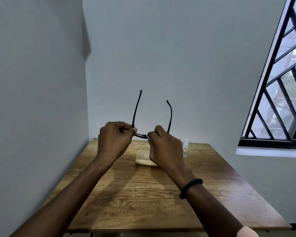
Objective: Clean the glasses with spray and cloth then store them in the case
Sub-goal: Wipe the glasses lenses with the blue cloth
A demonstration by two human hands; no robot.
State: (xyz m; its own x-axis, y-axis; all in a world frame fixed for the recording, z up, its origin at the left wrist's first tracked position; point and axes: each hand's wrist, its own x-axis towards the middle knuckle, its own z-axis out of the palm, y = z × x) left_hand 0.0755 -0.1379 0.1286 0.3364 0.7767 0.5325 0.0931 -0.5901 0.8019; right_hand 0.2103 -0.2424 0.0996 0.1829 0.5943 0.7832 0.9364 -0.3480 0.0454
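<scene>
I hold black-framed glasses (pixel 141 135) up above the table, both temple arms unfolded and pointing up and away from me. My left hand (pixel 115 136) pinches the frame at its left hinge. My right hand (pixel 164 144) grips the frame's right side; a bit of pale cloth seems to show between its fingers, too small to be sure. A pale yellow glasses case (pixel 144 160) lies on the wooden table (pixel 143 194) below my hands, partly hidden by my right hand. A small clear spray bottle (pixel 186 148) stands upright to the right of the case.
The table stands in a corner, with a grey wall at its far edge and another along its left side. A barred window (pixel 284 100) is set in the wall on the right. A black band (pixel 190 188) sits on my right wrist.
</scene>
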